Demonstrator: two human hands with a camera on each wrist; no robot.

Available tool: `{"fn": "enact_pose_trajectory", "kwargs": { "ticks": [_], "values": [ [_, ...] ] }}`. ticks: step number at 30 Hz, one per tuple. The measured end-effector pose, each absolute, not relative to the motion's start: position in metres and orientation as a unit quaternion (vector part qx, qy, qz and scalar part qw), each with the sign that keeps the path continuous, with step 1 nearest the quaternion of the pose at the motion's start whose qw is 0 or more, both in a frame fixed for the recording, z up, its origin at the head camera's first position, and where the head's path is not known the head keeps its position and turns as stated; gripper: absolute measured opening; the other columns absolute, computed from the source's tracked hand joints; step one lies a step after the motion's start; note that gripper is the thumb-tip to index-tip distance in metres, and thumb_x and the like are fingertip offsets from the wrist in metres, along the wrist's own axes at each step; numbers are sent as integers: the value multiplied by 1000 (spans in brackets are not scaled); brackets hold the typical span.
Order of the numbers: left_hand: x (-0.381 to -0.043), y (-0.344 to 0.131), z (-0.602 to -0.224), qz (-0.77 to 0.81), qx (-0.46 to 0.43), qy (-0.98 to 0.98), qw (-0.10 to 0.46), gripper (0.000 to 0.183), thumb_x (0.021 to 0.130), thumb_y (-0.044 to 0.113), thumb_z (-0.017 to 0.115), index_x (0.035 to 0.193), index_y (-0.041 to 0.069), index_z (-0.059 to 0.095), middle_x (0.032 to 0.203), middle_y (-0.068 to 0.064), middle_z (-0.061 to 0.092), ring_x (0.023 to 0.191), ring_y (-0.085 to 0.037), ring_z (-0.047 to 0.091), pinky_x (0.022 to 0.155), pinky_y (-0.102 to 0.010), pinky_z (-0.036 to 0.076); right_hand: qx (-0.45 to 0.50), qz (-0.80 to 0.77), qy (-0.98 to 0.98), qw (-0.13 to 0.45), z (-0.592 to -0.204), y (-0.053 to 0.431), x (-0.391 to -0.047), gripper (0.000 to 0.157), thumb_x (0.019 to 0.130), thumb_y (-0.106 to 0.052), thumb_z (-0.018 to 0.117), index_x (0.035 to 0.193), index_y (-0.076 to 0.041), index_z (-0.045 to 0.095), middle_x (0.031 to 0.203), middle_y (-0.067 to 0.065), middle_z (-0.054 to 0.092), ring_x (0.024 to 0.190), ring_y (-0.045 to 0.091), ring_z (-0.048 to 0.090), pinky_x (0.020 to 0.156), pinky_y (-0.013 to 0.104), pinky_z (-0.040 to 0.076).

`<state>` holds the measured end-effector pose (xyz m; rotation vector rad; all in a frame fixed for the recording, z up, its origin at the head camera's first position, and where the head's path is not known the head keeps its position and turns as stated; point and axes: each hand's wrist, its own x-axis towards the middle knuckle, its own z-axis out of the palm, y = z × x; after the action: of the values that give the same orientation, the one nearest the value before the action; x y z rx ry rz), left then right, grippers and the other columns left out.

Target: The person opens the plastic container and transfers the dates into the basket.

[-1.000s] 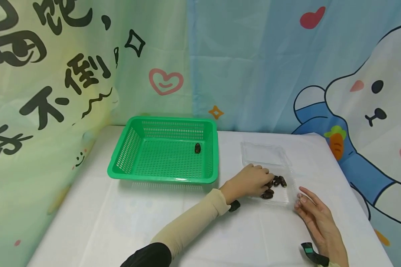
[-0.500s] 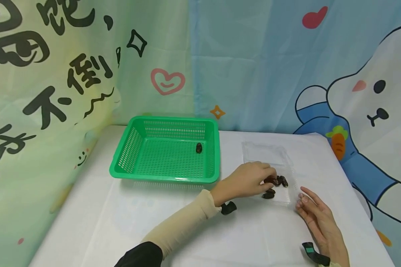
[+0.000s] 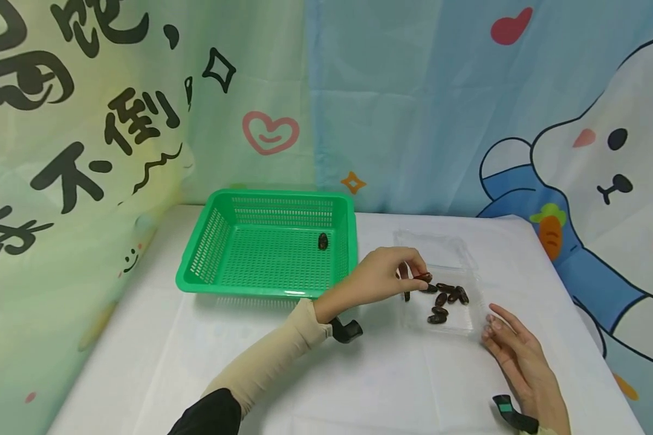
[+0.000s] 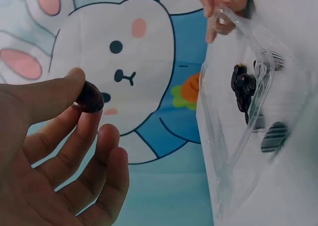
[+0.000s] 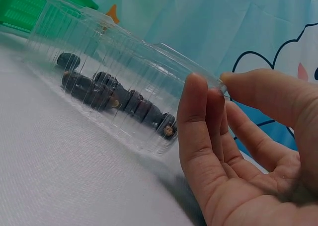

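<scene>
My left hand (image 3: 374, 276) pinches a dark brown date (image 4: 90, 98) between thumb and fingertips, raised above the left side of a clear plastic box (image 3: 470, 320). Several more dates (image 5: 84, 88) lie inside that box, whose hinged lid (image 3: 432, 246) is folded back behind it. At the box's near right corner, my right hand (image 3: 525, 362) holds the rim (image 5: 222, 87) between thumb and fingers. To the left stands a green plastic basket (image 3: 266, 294) with perforated walls. One date (image 3: 323, 241) rests in it, toward the right side.
A white cloth (image 3: 196, 356) covers the table. Behind it hangs a printed curtain (image 3: 402, 121) with a cartoon rabbit, which also runs along the left side. Black straps (image 3: 347, 331) sit at both wrists.
From down among the dates, my left hand has lifted and moved left with one date pinched, uncovering others in the box. The right hand stays at the corner.
</scene>
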<state>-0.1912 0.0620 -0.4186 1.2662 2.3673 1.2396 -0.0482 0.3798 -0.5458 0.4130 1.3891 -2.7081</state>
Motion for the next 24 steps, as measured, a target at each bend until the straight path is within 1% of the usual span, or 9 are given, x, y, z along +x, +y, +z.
{"fn": "enact_pose_trajectory", "kwargs": {
  "ticks": [2, 6, 10, 18, 24],
  "values": [
    [-194, 56, -418, 449, 409, 787, 106, 11, 96, 26, 78, 105, 22, 71, 98, 11, 72, 81, 1, 63, 67, -15, 52, 138, -880, 453, 36, -546, 379, -48, 44, 107, 2, 53, 139, -25, 65, 112, -5, 71, 96, 9, 69, 90, 23, 61],
    [-199, 44, -418, 500, 376, 770, 126, 9, 96, 23, 77, 103, 22, 72, 103, 10, 75, 88, -2, 67, 73, -19, 56, 142, -881, 450, 39, -545, 379, -48, 43, 107, 1, 53, 139, -26, 65, 111, -5, 71, 96, 9, 69, 90, 23, 61],
    [-204, 34, -418, 530, 349, 761, 134, 9, 95, 20, 78, 104, 21, 74, 107, 5, 77, 93, -6, 71, 77, -22, 58, 137, -883, 446, 43, -544, 377, -48, 43, 107, 2, 52, 138, -25, 65, 111, -5, 71, 95, 9, 69, 88, 24, 61],
    [-213, 15, -411, 567, 318, 747, 141, 9, 94, 15, 79, 102, 18, 76, 107, 0, 78, 94, -14, 74, 80, -28, 60, 127, -881, 453, 44, -544, 379, -49, 42, 108, 1, 50, 139, -24, 64, 113, -5, 70, 96, 8, 68, 89, 23, 61],
    [-221, 6, -409, 604, 286, 722, 178, 10, 96, 11, 76, 105, 13, 75, 111, -4, 76, 95, -18, 75, 87, -35, 63, 136, -876, 461, 37, -545, 380, -48, 42, 107, 0, 53, 138, -25, 66, 117, -5, 69, 97, 7, 67, 90, 23, 60]
  ]
}}
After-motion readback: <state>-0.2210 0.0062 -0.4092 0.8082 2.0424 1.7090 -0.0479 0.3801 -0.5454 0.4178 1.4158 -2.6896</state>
